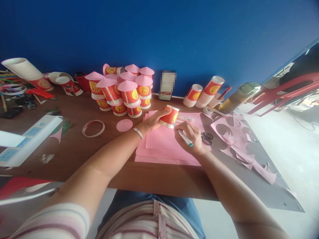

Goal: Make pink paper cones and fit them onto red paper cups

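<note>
My left hand (155,121) is wrapped around a red paper cup (169,115) with a yellow emblem, tilted above a stack of pink paper sheets (159,142). Between the fingers of my right hand (190,134) is a white marker pen (185,138) with a green end, its tip side close to the cup's lower edge. Whether the tip touches the cup I cannot tell. Black-handled scissors (207,137) lie just right of my right hand, their blades hidden. Behind that hand a clear-labelled tube (186,119) rests on the pink paper.
Several red cups with pink cone tops (127,89) stand stacked at back left. Stacked paper cups (211,91) and a tape roll (208,110) are at back right. Cut pink scraps (239,139) spread rightward. A tape ring (93,128) and power strip (32,139) lie left; a phone (167,84) leans on the wall.
</note>
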Motion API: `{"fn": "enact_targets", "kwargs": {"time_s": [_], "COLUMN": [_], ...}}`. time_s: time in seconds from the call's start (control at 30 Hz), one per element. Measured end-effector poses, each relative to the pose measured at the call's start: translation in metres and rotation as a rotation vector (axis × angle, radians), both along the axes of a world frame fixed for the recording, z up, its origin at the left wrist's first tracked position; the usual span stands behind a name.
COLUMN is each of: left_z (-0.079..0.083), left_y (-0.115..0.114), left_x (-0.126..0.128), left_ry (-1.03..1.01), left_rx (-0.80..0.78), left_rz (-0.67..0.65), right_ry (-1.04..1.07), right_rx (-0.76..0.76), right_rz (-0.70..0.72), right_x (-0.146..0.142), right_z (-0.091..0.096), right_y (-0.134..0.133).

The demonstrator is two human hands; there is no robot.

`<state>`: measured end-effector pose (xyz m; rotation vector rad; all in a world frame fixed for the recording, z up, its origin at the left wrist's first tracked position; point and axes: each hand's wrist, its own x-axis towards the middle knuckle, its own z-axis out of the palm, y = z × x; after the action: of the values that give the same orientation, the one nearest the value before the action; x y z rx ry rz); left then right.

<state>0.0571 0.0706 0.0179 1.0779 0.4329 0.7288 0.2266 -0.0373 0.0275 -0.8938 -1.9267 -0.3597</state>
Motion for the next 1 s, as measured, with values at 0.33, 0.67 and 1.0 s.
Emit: {"fn": "enact_targets", "kwargs": {"time_s": [0.33,0.67,1.0], "left_z": [-0.0029,-0.0062,-0.0067], "left_y": [0.0013,0.003,0.0024], "left_x": [0.0002,0.0008,-0.0015], "left_ry": [-0.008,0.003,-0.015], "left_rx": [0.066,0.06,0.068], "left_rz": [-0.021,-0.028,-0.053], "right_ry": [-0.007,-0.023,-0.003], "right_rx": [-0.058,-0.039,-0.024], "right_rz": [0.044,0.032,0.006], "right_x": [0.001,0.0014,0.0011], "right_z": [0.0032,0.0029,0.0022], "right_y": [-0.0021,-0.0006,-0.0011]}}
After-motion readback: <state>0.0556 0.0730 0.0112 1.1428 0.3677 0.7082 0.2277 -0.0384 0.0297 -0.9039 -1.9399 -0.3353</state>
